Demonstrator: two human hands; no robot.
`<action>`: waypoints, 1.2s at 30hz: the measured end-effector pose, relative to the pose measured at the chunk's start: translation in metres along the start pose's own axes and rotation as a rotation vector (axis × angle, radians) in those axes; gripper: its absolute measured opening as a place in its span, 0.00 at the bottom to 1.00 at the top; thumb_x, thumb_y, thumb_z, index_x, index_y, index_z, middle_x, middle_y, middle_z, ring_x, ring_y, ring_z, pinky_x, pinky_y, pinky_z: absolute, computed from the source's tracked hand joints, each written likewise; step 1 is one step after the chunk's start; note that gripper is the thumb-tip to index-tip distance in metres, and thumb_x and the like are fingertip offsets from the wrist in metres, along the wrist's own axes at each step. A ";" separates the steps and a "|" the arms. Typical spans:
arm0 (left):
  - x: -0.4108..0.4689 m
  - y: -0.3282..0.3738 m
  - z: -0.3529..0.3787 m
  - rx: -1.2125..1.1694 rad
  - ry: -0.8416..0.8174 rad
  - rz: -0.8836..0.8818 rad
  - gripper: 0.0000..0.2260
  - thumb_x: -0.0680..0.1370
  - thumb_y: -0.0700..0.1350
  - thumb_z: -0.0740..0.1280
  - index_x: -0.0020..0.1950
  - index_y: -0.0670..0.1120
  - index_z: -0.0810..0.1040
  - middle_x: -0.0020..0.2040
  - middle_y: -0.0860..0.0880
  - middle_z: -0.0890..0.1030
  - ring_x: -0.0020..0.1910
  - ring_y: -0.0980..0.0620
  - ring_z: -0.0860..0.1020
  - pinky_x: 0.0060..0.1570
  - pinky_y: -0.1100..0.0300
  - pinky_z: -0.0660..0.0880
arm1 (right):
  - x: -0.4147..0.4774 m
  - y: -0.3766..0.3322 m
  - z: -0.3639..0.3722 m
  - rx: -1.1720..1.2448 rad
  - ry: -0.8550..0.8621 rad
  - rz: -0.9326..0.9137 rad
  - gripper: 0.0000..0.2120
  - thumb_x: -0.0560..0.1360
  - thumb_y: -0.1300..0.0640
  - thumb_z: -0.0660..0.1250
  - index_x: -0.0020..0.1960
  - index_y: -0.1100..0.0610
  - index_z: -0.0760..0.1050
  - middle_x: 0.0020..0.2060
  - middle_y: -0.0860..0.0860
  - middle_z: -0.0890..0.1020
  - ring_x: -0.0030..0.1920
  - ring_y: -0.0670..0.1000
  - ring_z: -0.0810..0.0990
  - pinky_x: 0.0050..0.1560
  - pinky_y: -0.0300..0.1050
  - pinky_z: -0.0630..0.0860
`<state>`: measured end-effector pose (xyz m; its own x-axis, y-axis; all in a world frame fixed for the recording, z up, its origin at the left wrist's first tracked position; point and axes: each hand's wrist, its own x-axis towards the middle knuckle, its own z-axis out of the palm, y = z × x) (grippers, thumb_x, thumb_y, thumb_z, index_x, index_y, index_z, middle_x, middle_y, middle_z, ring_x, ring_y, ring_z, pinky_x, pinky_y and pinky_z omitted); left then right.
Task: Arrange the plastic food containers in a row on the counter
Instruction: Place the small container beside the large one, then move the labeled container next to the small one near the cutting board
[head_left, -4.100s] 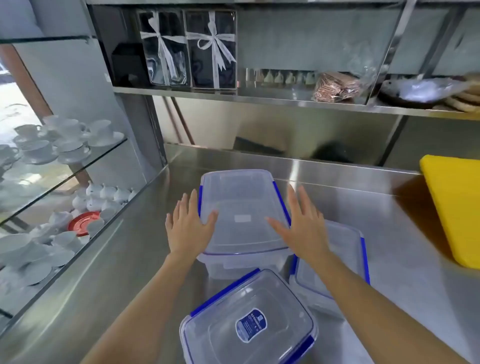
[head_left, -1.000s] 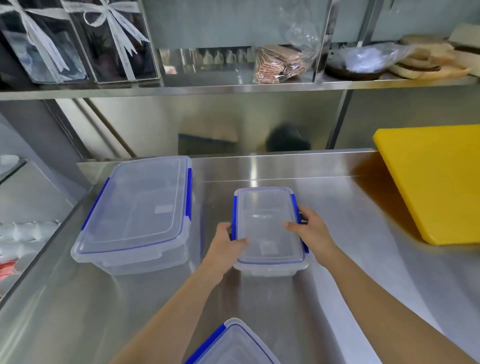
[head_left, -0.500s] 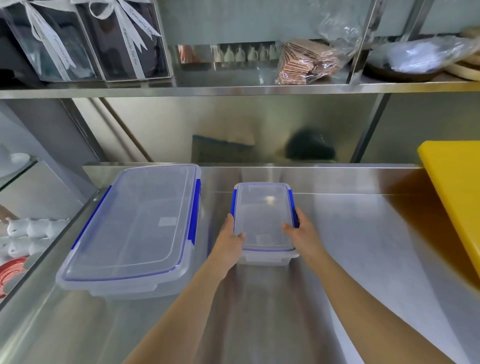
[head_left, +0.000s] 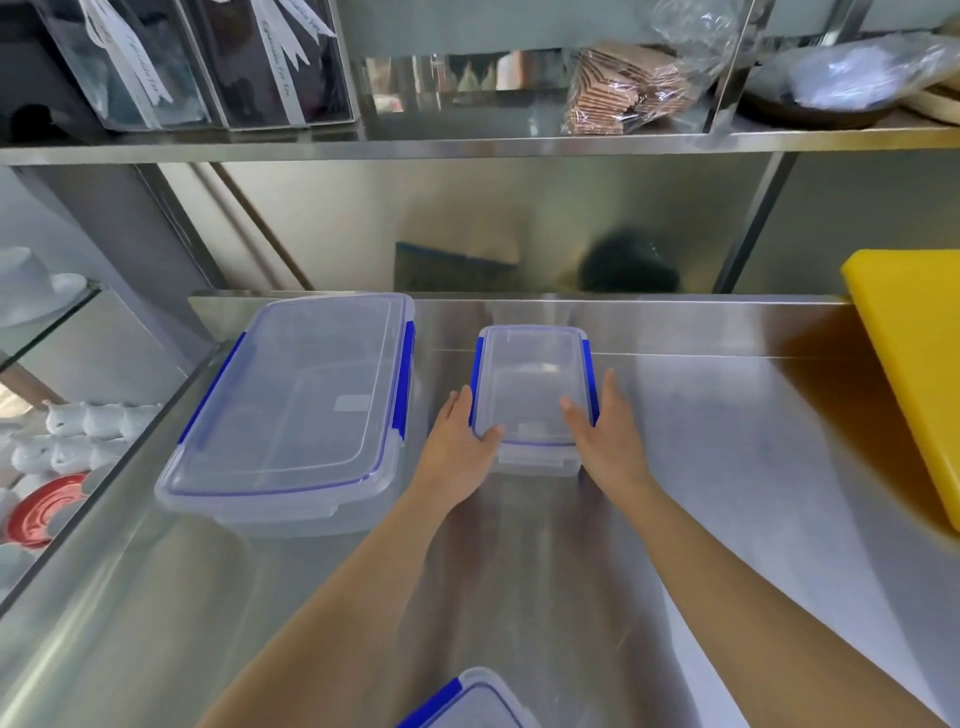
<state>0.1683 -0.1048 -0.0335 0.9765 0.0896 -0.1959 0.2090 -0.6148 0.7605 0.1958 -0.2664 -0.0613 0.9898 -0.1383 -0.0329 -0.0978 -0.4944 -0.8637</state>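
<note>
A small clear container with blue clips (head_left: 530, 384) rests on the steel counter (head_left: 727, 467) near its back edge. My left hand (head_left: 460, 441) lies against its left side and my right hand (head_left: 608, 426) against its right side. Both thumbs rest on the lid and the fingers stretch straight along the sides. To its left, with a gap between them, stands a large clear container with blue clips (head_left: 296, 410). The corner of a third container (head_left: 467, 701) shows at the bottom edge.
A yellow cutting board (head_left: 914, 374) lies on the counter at the right. A glass case with white cups (head_left: 67, 431) borders the counter's left side. Above the counter, a steel shelf (head_left: 467, 148) carries boxes and bagged items.
The small container has slid a little farther toward the back wall between my hands. My fingers have straightened along its sides. The large container has stayed in place.
</note>
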 end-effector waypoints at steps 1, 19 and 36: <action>-0.009 -0.001 -0.003 0.012 -0.011 0.010 0.29 0.79 0.50 0.60 0.76 0.48 0.52 0.78 0.49 0.56 0.76 0.49 0.56 0.72 0.54 0.57 | -0.006 0.001 0.001 -0.001 0.012 -0.026 0.33 0.76 0.45 0.60 0.75 0.52 0.50 0.73 0.53 0.63 0.71 0.54 0.64 0.68 0.56 0.67; -0.176 -0.082 -0.046 -0.003 -0.054 -0.133 0.25 0.75 0.52 0.67 0.69 0.43 0.70 0.67 0.45 0.75 0.65 0.47 0.74 0.68 0.51 0.67 | -0.168 -0.002 -0.002 0.194 -0.615 0.146 0.27 0.71 0.47 0.69 0.66 0.57 0.70 0.54 0.52 0.80 0.49 0.50 0.81 0.49 0.45 0.77; -0.247 -0.114 -0.092 0.174 -0.589 -0.764 0.44 0.68 0.68 0.63 0.72 0.37 0.62 0.51 0.33 0.81 0.44 0.38 0.82 0.43 0.47 0.81 | -0.202 -0.009 -0.003 0.011 -0.721 -0.014 0.18 0.72 0.53 0.70 0.60 0.54 0.74 0.47 0.48 0.80 0.49 0.50 0.80 0.45 0.42 0.78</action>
<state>-0.0920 0.0156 -0.0150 0.3891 0.1349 -0.9113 0.7174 -0.6649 0.2079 -0.0035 -0.2368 -0.0458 0.8133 0.4706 -0.3422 -0.0871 -0.4829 -0.8713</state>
